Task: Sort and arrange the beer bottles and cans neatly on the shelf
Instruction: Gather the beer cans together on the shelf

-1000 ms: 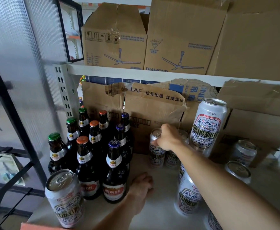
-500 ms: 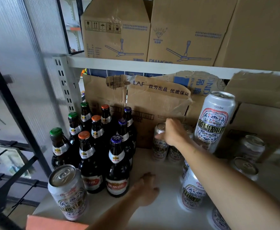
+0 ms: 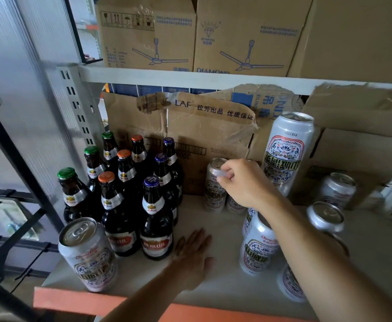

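Nine brown beer bottles (image 3: pixel 125 175) stand upright in a tight three-by-three block at 9 o'clock on the shelf board (image 3: pixel 220 219). They form one line each of green, orange and purple caps, running front to back.

Head view, the only one:
- **Front can** (image 3: pixel 88 254): upright at 7 o'clock, just beside the front orange-cap bottle and near the board's orange front edge.
- **Left hand** (image 3: pixel 192 256): at 6 o'clock, palm down, fingers straight and close together, flat on the board. It sits just beside the front purple-cap bottle (can't tell if it touches the glass).
- **Right hand** (image 3: pixel 243 182): comes in from 4 o'clock to the centre. Its curled fingers (image 3: pixel 224 174) pinch the top rim of a small can (image 3: pixel 214 191).
- **Small can:** upright at the back of the board, right in front of the torn cardboard (image 3: pixel 190 135).
- **Second small can** (image 3: pixel 234 204): just beside the first at its 3 o'clock, mostly hidden by the hand.
- **Tall can** (image 3: pixel 285 154): upright at 2 o'clock, near the right wrist.
- **Forearm cans** (image 3: pixel 257 249): several upright at 4 to 5 o'clock, partly covered by the right forearm, so the count is unclear.
- **Loose cans** (image 3: pixel 326 219): two upright at 3 o'clock, well apart from the bottles.
- **Fan cartons** (image 3: pixel 144 36): on the upper shelf at 12 o'clock.
- **Slotted post** (image 3: pixel 79 108): at 10 o'clock.
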Available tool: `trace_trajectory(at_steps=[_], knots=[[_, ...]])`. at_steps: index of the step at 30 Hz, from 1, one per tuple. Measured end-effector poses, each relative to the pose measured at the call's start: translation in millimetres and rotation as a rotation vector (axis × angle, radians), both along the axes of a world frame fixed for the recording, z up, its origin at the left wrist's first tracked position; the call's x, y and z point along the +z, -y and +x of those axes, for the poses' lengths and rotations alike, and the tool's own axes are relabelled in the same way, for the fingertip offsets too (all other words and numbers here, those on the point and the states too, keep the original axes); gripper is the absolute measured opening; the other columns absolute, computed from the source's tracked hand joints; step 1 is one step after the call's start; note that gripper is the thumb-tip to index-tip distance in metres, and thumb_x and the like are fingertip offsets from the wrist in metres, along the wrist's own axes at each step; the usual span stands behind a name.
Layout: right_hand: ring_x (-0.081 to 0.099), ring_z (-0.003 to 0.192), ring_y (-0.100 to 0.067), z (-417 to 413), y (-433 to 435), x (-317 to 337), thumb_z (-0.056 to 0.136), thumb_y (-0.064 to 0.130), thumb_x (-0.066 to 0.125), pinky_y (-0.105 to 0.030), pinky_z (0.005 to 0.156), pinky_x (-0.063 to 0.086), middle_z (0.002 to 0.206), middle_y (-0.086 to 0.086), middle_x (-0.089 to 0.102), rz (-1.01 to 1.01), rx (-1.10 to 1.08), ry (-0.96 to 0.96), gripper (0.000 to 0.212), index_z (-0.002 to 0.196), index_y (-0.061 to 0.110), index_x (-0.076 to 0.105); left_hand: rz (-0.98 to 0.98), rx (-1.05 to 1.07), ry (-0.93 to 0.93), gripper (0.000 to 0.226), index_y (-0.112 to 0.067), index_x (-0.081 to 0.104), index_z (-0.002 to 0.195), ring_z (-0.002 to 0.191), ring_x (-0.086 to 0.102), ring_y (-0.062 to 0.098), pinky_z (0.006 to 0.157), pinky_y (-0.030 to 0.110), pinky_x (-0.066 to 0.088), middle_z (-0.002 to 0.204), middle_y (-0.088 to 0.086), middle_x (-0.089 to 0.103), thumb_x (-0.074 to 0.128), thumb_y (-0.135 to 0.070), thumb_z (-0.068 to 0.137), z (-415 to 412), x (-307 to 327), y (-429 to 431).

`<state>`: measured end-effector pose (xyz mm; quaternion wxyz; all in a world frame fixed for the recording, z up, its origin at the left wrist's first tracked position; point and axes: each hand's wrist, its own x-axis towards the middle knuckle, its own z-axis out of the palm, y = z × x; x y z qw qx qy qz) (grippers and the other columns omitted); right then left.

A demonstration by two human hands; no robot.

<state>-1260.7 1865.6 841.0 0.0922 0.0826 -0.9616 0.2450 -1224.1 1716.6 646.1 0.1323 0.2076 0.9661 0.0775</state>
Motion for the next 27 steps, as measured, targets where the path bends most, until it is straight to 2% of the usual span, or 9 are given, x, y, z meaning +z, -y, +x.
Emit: trace_trajectory(at_steps=[6,8,10,13,16,19,23,25,27], knots=[[0.067,0.093,-0.027,35.6,-23.2,-4.5,0.091,0.029,0.065,-0.037,0.085,0.053,0.098,-0.015,0.073,-0.043,-0.029,0.058,0.031,0.107,0.003,0.069,-0.034,0.009,-0.006,0.061,-0.023,0.001,0.156,0.15,-0.008,0.015,0.12,0.04,0.0,0.163,-0.002,-0.01,0.02,-0.047,0.103,-2.4,-1.8,-1.4],[0.067,0.096,-0.024,44.6,-29.9,-5.5,0.09,0.028,0.067,-0.032,0.086,0.052,0.102,-0.01,0.072,-0.086,-0.056,0.056,0.031,0.113,0.007,0.069,-0.072,0.006,-0.024,0.071,-0.024,0.002,0.156,0.15,-0.006,0.015,0.119,0.041,0.002,0.163,-0.002,-0.01,0.008,-0.058,0.094,-1.8,-4.2,-2.3],[0.066,0.099,-0.023,52.6,-38.1,-7.8,0.089,0.028,0.068,-0.032,0.087,0.05,0.104,-0.009,0.072,-0.112,-0.082,0.043,0.032,0.114,0.008,0.069,-0.071,0.009,-0.05,0.095,-0.025,0.003,0.155,0.15,-0.005,0.015,0.119,0.042,0.003,0.164,-0.002,-0.009,-0.011,-0.065,0.071,-0.7,-6.8,-4.3],[0.064,0.108,-0.022,64.7,-50.1,-13.5,0.088,0.031,0.069,-0.033,0.093,0.049,0.114,-0.008,0.07,-0.14,-0.129,0.06,0.037,0.119,0.011,0.067,-0.037,0.01,-0.026,0.104,-0.025,0.002,0.155,0.15,-0.008,0.015,0.119,0.042,0.001,0.163,-0.002,-0.01,-0.014,-0.066,0.061,-2.2,-9.7,-4.7],[0.061,0.117,-0.022,76.0,-56.4,-22.0,0.085,0.037,0.072,-0.029,0.094,0.046,0.125,-0.005,0.066,-0.1,-0.179,0.069,0.048,0.126,0.015,0.062,-0.029,0.023,-0.012,0.101,-0.025,0.003,0.155,0.15,-0.01,0.015,0.119,0.041,-0.001,0.163,-0.001,-0.01,-0.008,-0.07,0.066,-4.8,-11.3,-4.8],[0.061,0.112,-0.024,86.2,-54.2,-33.8,0.078,0.039,0.076,-0.028,0.086,0.044,0.12,-0.005,0.066,-0.092,-0.237,0.039,0.056,0.126,0.016,0.06,-0.027,0.029,-0.012,0.106,-0.024,0.003,0.156,0.15,-0.01,0.016,0.119,0.041,-0.002,0.163,0.0,-0.01,-0.005,-0.073,0.062,-2.1,-10.3,-6.8],[0.056,0.107,-0.026,94.4,-47.0,-49.6,0.078,0.035,0.075,-0.029,0.075,0.037,0.113,-0.003,0.058,-0.062,-0.283,0.015,0.047,0.116,0.017,0.054,-0.024,0.029,-0.003,0.101,-0.023,0.002,0.156,0.15,-0.01,0.017,0.119,0.041,-0.003,0.163,0.001,-0.01,0.001,-0.074,0.069,0.9,-5.6,-6.8],[0.054,0.109,-0.024,95.9,-45.2,-53.5,0.079,0.033,0.076,-0.03,0.079,0.037,0.116,-0.003,0.056,-0.079,-0.288,-0.005,0.05,0.12,0.017,0.053,-0.03,0.03,0.005,0.087,-0.022,0.001,0.156,0.15,-0.011,0.017,0.119,0.041,-0.004,0.163,0.0,-0.011,0.015,-0.07,0.085,0.8,-4.2,-6.5],[0.054,0.11,-0.023,97.6,-44.2,-55.8,0.078,0.032,0.078,-0.029,0.084,0.038,0.116,-0.003,0.054,-0.121,-0.29,-0.032,0.055,0.126,0.017,0.054,-0.034,0.037,0.019,0.088,-0.023,0.001,0.156,0.15,-0.011,0.017,0.119,0.041,-0.003,0.163,0.0,-0.012,0.018,-0.073,0.085,0.8,-3.4,-6.9]])
